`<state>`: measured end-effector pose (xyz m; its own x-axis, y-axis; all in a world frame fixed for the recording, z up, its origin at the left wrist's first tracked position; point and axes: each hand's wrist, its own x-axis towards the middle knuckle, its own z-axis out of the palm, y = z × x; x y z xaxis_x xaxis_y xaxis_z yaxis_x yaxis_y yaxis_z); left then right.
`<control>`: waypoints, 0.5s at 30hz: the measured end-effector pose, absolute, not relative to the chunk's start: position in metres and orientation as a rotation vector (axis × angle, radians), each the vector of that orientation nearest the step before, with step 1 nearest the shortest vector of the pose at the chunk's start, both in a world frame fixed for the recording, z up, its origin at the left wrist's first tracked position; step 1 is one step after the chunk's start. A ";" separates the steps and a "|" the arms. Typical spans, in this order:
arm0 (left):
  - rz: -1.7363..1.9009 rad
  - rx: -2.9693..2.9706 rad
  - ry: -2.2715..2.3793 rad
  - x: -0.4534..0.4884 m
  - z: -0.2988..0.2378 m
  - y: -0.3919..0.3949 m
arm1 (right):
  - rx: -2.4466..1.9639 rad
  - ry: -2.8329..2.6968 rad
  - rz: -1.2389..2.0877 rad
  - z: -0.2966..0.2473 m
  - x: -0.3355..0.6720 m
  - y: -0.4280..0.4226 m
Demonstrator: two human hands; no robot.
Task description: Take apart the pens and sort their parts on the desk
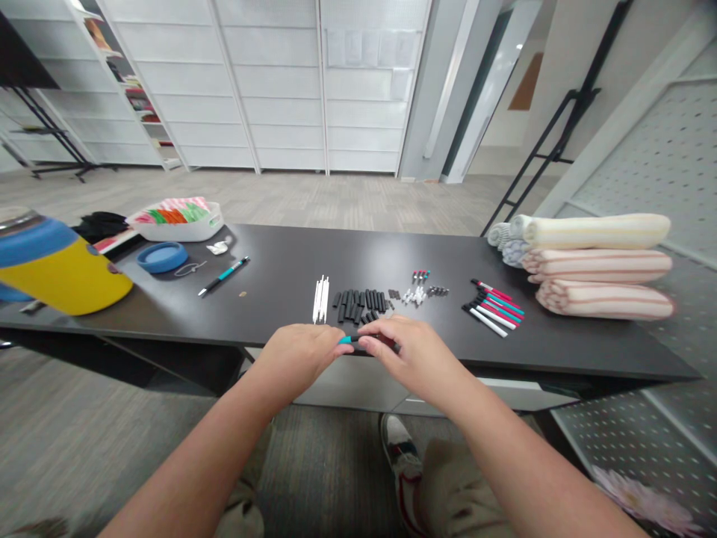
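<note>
Close to the table's front edge, my left hand [305, 355] is closed around a teal pen barrel [346, 340]. My right hand [411, 347] pinches the black part at the barrel's other end; the fingers hide most of it. Just beyond the hands lie black rubber grips [358, 305], and left of them a bundle of thin white refills [320, 299]. Small white pieces [414, 295], small metal parts [438, 291] and red- and teal-tipped pieces [421, 276] are further right. Several pink, teal and white pen barrels [496, 306] with black ends lie beyond my right hand.
A teal and black pen [224, 276] lies on the dark table [280, 254] at left. Nearby are a blue ring-shaped lid [162, 257], a white basket [210, 224] of colourful packets and a yellow-and-blue container [61, 269]. Rolled towels [605, 258] are stacked at right.
</note>
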<state>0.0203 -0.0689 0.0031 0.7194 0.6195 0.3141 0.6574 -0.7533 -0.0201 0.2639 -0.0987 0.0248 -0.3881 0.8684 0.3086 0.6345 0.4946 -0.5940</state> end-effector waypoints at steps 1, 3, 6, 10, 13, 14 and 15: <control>-0.433 -2.792 -1.036 0.021 0.003 -0.069 | -1.217 -2.165 0.517 0.025 0.264 -0.099; -0.413 -2.794 -1.029 0.022 0.004 -0.070 | -1.188 -2.177 0.511 0.025 0.265 -0.098; -0.402 -2.797 -1.030 0.023 0.003 -0.070 | -1.158 -2.145 0.486 0.024 0.266 -0.099; -0.408 -2.801 -1.044 0.023 0.002 -0.070 | -1.200 -2.121 0.486 0.025 0.265 -0.100; -0.386 -2.803 -1.053 0.024 0.002 -0.069 | -1.193 -2.158 0.500 0.025 0.265 -0.099; -0.379 -2.804 -1.051 0.024 0.002 -0.070 | -1.172 -2.168 0.497 0.025 0.265 -0.098; -0.374 -2.805 -1.047 0.024 0.003 -0.070 | -1.149 -2.171 0.488 0.024 0.265 -0.097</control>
